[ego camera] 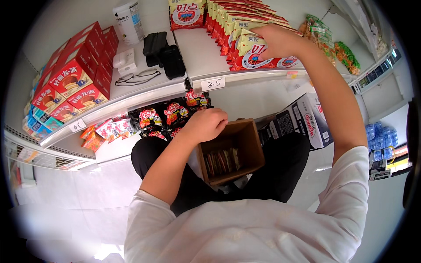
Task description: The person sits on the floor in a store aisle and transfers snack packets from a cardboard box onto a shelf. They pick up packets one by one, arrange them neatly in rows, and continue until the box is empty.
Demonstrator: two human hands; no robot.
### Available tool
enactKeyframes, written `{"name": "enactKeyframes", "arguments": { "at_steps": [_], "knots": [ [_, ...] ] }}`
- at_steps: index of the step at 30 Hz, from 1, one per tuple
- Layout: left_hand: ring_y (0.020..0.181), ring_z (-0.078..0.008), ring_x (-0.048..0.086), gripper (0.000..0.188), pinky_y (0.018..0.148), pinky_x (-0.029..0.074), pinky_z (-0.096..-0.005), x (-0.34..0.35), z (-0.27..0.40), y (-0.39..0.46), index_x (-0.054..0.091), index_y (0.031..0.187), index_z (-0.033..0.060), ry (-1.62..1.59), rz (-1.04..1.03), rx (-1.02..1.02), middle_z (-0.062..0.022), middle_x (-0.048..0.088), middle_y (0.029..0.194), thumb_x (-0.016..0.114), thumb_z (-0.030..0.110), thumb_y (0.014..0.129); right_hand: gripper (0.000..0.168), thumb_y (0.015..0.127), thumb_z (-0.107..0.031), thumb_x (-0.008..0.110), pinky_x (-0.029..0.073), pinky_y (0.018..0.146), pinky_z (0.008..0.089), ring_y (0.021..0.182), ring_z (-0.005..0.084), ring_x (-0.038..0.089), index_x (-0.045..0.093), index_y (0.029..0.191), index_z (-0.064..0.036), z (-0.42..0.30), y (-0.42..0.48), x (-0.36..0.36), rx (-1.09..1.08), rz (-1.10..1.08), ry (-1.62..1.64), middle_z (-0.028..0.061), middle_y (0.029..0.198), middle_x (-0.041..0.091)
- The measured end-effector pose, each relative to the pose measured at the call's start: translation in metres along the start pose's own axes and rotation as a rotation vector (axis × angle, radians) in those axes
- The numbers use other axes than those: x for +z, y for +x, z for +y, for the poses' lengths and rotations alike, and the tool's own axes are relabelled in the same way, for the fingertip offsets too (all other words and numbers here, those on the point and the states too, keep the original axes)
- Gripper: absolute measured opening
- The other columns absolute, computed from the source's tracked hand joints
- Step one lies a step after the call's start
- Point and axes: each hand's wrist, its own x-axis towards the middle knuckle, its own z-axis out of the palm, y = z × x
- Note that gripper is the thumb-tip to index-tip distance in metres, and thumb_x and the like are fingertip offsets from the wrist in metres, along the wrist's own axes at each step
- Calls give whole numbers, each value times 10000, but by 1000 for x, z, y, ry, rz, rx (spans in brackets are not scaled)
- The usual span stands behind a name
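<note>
My right hand [280,41] grips the front red-and-yellow snack packet [250,49] at its upper right side. The thumb lies across the packet's face, and the other fingers are partly hidden behind it. This packet leads a dense row of matching packets [227,24] standing on the white shelf. My left hand [208,124] is curled closed at the far left corner of an open cardboard box [256,141]; whether it touches the box is unclear. Between my knees, the box holds several thin packets [222,161] on edge at its near end.
To the left are stacked red snack cartons [70,77], eyeglasses [138,77], a black case-like object [164,52] and a white canister [129,23]. Black noodle packets [174,113] fill part of the lower shelf. A printed carton [296,121] stands beyond my right knee. The shelf's front edge [253,76] bears price tags.
</note>
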Motion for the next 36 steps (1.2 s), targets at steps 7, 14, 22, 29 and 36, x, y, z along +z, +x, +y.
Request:
{"name": "enactKeyframes", "arguments": {
  "at_steps": [7, 14, 22, 29, 36],
  "knots": [
    [916, -386, 681, 107, 787, 565, -481, -8, -8, -17, 690, 932, 26, 30, 3, -14, -158, 694, 921, 665, 129, 919, 656, 710, -186, 894, 566, 845, 400, 942, 329, 718, 628, 1279, 7, 4, -4, 2, -58, 189, -147, 204, 1078, 745],
    [916, -396, 700, 126, 777, 553, -482, -29, -4, -15, 705, 995, 49, 130, 101, -293, -176, 722, 973, 683, 154, 927, 574, 737, -202, 879, 572, 845, 363, 948, 247, 735, 671, 1243, -27, -29, -123, 21, -79, 307, 137, 129, 1067, 756],
    [937, -381, 722, 196, 801, 566, -462, -29, -22, -26, 714, 1045, 50, 224, 117, -474, -158, 758, 1000, 673, 222, 961, 449, 753, -187, 818, 587, 791, 488, 965, 370, 717, 626, 1137, -55, -93, -92, 224, -314, -217, 200, 142, 1009, 724],
    [887, -348, 744, 204, 780, 575, -439, -26, -25, -19, 721, 1040, 42, 214, 55, -534, -150, 767, 1002, 687, 223, 954, 353, 812, -160, 729, 602, 771, 468, 1000, 334, 728, 641, 1141, -69, -123, -51, 417, -185, -244, 69, 149, 1057, 721],
    [891, -364, 730, 212, 782, 568, -450, -26, -20, -22, 718, 1043, 31, 199, 56, -518, -160, 751, 1008, 704, 214, 938, 282, 921, -186, 596, 598, 815, 480, 1062, 324, 715, 666, 1178, -93, -139, -41, 540, -136, -80, 76, 132, 1149, 711]
  ]
}}
